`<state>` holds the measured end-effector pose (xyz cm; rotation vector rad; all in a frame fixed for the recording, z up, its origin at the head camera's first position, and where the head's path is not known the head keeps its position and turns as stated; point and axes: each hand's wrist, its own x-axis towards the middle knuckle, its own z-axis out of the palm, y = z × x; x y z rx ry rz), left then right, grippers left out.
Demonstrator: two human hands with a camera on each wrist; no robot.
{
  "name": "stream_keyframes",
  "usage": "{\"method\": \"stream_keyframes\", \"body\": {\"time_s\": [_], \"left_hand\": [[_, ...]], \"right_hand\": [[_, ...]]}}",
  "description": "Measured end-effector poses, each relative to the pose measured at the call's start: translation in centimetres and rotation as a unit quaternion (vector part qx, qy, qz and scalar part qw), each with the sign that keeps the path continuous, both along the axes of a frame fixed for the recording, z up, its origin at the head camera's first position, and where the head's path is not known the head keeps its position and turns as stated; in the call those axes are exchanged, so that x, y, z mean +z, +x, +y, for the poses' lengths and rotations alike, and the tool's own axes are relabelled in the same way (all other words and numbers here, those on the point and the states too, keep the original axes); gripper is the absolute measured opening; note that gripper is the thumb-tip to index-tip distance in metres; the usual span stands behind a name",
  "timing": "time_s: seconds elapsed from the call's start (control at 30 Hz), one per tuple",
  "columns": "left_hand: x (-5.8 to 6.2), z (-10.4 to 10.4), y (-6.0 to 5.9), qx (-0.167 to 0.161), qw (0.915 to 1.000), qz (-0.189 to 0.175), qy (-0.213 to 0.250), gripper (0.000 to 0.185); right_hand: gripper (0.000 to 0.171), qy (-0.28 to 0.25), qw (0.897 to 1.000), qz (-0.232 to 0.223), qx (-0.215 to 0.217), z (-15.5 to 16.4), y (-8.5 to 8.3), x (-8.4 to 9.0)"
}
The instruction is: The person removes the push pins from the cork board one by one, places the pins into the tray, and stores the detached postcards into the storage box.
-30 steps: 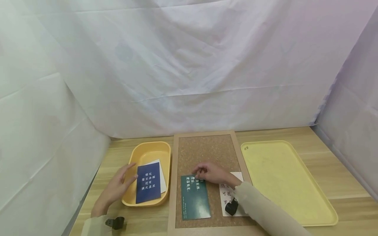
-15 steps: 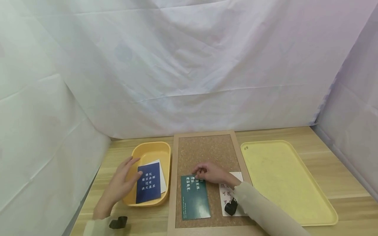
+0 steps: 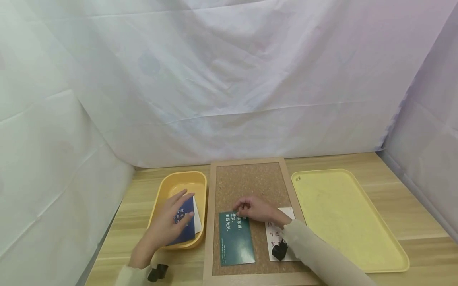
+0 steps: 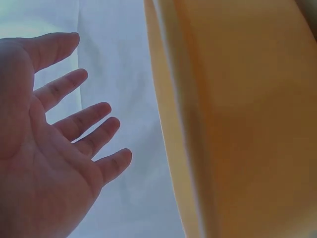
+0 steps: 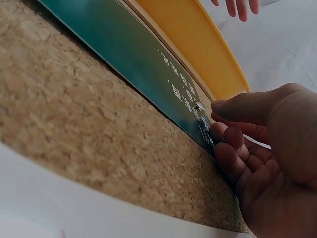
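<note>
My left hand (image 3: 166, 224), its fingers spread, hovers over the yellow bin (image 3: 161, 186) and partly hides the dark blue card (image 3: 187, 228) there. A white card (image 3: 197, 218) shows from under the blue one. The left wrist view has the hand apart from the bin's wall (image 4: 257, 124). On the cork board (image 3: 250, 178), my right hand (image 3: 255, 208) rests at the top of a green card (image 3: 237, 242) with white writing, fingers loosely curled. A small thumbtack (image 5: 199, 105) sits on the card just beyond the thumb tip, with a small gap between them.
A white card with dark writing (image 3: 274, 254) lies on the board's right side, partly under my right wrist. A flat yellow tray (image 3: 343, 214) stands to the right of the board. White cloth (image 3: 229, 79) hangs behind and beside the wooden table (image 3: 379, 182).
My left hand has moved rightward from the bin's left edge to over the dark blue card. The right hand and the green card stay where they were.
</note>
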<state>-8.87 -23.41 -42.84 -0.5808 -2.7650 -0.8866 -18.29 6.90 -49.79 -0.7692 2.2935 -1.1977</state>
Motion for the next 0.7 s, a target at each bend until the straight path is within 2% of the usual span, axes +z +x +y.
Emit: {"method": "stream_keyframes", "body": {"time_s": [0.37, 0.6, 0.7], "left_hand": [[0.7, 4.2, 0.9, -0.050, 0.9936, -0.097, -0.028, 0.055], [0.0, 6.2, 1.4, -0.110, 0.9882, -0.100, -0.036, 0.055], [-0.4, 7.0, 1.6, -0.135, 0.9835, -0.112, -0.043, 0.054]], "right_hand": [[0.016, -0.001, 1.000, 0.002, 0.001, -0.1, 0.0, 0.1], [0.017, 0.000, 1.000, -0.005, -0.003, -0.1, 0.1, 0.1], [0.017, 0.000, 1.000, -0.010, -0.006, -0.1, 0.2, 0.2]]}}
